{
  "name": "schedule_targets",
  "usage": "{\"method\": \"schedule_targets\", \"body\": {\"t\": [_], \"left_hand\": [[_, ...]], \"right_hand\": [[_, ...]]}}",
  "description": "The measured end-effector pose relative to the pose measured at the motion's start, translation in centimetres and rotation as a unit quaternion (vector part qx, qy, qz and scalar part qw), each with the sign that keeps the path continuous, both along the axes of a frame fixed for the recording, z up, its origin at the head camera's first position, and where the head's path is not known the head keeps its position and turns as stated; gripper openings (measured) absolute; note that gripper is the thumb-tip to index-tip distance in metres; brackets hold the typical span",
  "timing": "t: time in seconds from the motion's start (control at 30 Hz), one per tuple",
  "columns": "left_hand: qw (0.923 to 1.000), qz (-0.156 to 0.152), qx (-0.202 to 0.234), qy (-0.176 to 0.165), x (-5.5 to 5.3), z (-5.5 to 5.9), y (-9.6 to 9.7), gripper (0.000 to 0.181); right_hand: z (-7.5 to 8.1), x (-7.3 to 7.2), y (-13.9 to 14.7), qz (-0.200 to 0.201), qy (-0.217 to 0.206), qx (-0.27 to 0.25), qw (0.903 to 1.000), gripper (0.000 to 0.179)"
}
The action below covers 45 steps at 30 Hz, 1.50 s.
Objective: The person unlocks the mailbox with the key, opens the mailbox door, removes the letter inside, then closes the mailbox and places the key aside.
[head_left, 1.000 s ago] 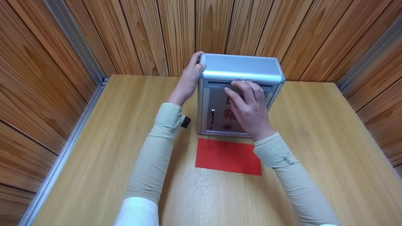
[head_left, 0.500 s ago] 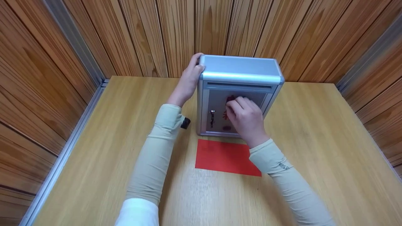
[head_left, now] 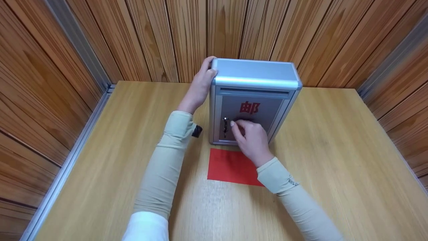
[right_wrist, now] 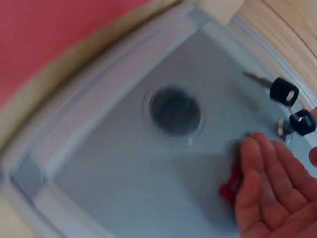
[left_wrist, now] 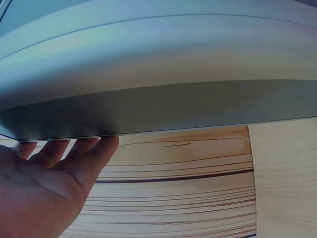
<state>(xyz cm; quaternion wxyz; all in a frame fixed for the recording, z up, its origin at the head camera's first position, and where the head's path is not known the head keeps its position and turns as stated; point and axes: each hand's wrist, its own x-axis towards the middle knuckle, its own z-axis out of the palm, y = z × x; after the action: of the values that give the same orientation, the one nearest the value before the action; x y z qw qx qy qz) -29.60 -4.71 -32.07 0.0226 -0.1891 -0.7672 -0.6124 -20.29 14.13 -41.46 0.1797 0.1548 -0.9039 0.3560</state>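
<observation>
A silver metal mailbox [head_left: 257, 70] with a slot and red lettering stands upright on the table. My left hand [head_left: 200, 85] holds its upper left side, thumb at the top corner; in the left wrist view the left fingers [left_wrist: 101, 151] bend over the box's back edge. In front of the door is my right hand [head_left: 253, 140], thumb apart from loosely bent fingers, holding nothing. Just left of its fingertips, one black-headed key [right_wrist: 303, 122] sits in the lock [right_wrist: 283, 130] and a second key [right_wrist: 284, 92] hangs from it. A small gap separates the thumb and keys.
Flat on the table before the box lies a red sheet of paper [head_left: 230, 167], partly covered by the right wrist. Wood-panel walls [head_left: 187, 33] rise behind and at both sides of the wooden table [head_left: 133, 140]. A round dark window [right_wrist: 174, 111] is low on the door.
My right hand has gone from the slot at the top down and left across the door to beside the keys, uncovering the upper red character. The left hand stays in place.
</observation>
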Motion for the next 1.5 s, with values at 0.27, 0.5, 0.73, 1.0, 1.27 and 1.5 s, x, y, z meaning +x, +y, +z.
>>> {"method": "schedule_targets", "body": {"t": [0.27,0.5,0.73,1.0,1.27,1.5], "left_hand": [[0.9999,-0.003,0.007,0.007,0.1,0.0,0.0,0.05],[1.0,-0.002,0.001,0.009,0.0,0.1,0.1,0.049],[1.0,0.001,-0.004,0.0,0.0,0.2,-0.1,0.051],[1.0,0.0,-0.002,-0.003,0.2,0.1,-0.2,0.051],[1.0,-0.002,-0.004,0.006,0.1,0.1,-0.2,0.051],[1.0,-0.001,0.001,0.006,0.1,0.1,0.0,0.051]], "right_hand": [[-0.3,-0.1,-0.9,0.053,-0.149,-0.136,0.978,0.048],[0.1,-0.1,-1.4,0.068,-0.216,-0.203,0.9526,0.044],[0.3,-0.2,-1.5,0.093,-0.263,-0.239,0.9301,0.04],[0.2,-0.4,-1.8,0.1,-0.302,-0.283,0.9047,0.044],[0.4,-0.2,-2.1,0.059,-0.32,-0.316,0.8913,0.047],[0.4,0.1,-2.6,0.001,-0.275,-0.301,0.9134,0.034]]}}
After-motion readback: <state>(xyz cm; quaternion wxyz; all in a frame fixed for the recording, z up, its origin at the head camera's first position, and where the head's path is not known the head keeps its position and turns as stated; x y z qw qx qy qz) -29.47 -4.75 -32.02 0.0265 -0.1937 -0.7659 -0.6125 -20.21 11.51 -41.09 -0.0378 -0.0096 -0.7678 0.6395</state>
